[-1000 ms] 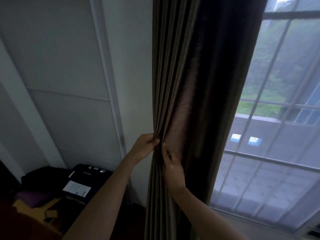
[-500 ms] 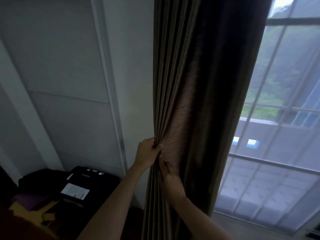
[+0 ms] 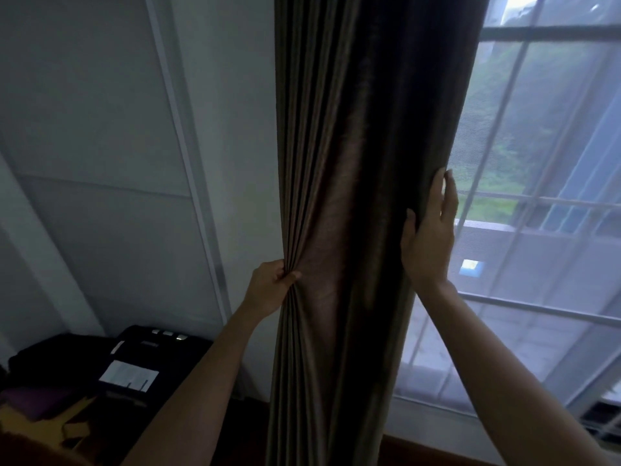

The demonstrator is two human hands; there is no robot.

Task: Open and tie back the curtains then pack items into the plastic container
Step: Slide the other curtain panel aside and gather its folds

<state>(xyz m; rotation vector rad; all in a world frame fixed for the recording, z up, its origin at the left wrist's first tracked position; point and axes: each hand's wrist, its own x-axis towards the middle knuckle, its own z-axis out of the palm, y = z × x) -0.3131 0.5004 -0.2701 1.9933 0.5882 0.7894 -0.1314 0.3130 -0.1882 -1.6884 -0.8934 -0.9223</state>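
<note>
Hanging bunched betw. wall [image 3: 232,129] & window [image 3: 554,156]: dark curtain [image 3: 369,156] (pleated, brown sheen). L hand [image 3: 270,287] pinches pleats at its left edge, fingers curled tight. R hand [image 3: 428,237] clasps right edge higher up, thumb in front, fingers behind.

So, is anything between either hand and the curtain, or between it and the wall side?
Nothing visible. The left hand grips the curtain at its wall-side pleats, the right hand holds its window-side edge; nothing shows between it and the wall.
</note>
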